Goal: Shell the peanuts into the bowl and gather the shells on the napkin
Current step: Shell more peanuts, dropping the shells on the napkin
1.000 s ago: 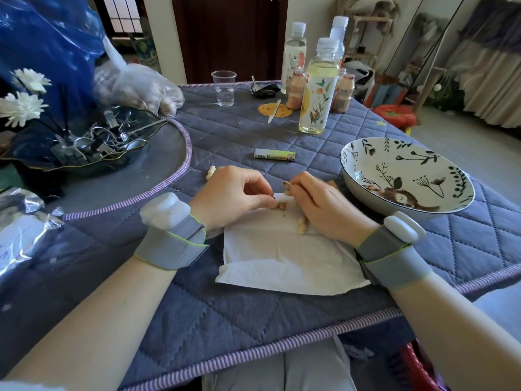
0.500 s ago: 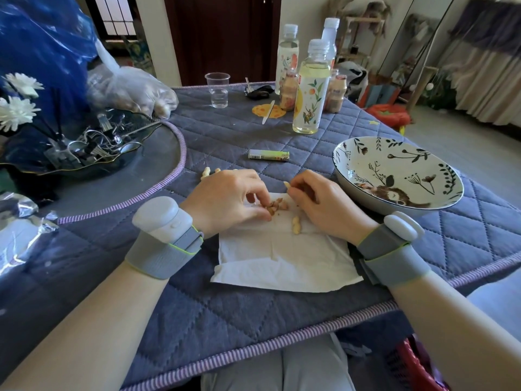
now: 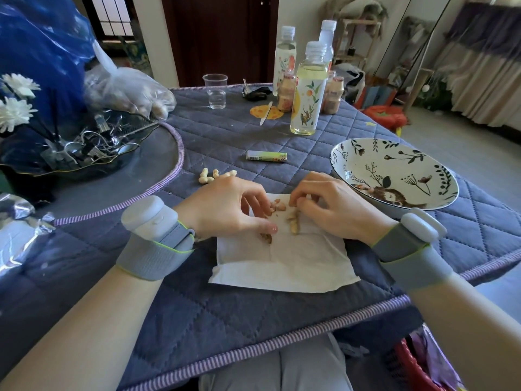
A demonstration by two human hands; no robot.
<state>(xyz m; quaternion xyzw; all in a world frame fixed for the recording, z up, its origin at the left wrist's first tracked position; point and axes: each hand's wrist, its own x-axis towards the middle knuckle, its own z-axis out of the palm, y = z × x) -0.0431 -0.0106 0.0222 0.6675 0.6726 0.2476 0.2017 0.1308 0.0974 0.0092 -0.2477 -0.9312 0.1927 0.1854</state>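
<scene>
While both hands [image 3: 282, 210] pinch peanut bits over napkin [image 3: 284, 263], bowl [image 3: 394, 176] nearly bare.

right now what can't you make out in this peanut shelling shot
Head view only:
- What the right hand holds: its curled fingers hide it.
- Bowl contents: brown bits near the painted animal, too small to tell from the pattern.
- Plastic bag contents: blurred by cloudy film.
- Wrapper label: too small to read.
- Foil: cut off by the left edge.
</scene>
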